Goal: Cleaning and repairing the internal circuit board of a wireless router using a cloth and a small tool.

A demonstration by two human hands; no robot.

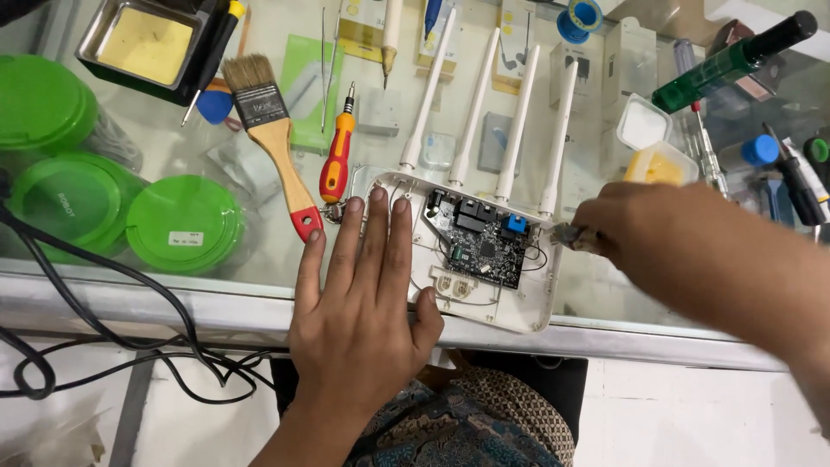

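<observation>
White plastic router shell [519,307] is lying opened on the glass table [259,251], and I am pressing my left hand [363,294] flat, fingers spread and released, on its near-left corner. My right hand [666,251] is clenching a small tool [571,235] at the shell's right edge; I judge I am working on the circuit board [480,246], so the next move calls for a steady tip. Four antennas [493,112] are pointing away from me, lengthwise.

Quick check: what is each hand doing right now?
Left hand: open, flat on the router case.
Right hand: closed on a small tool.
</observation>
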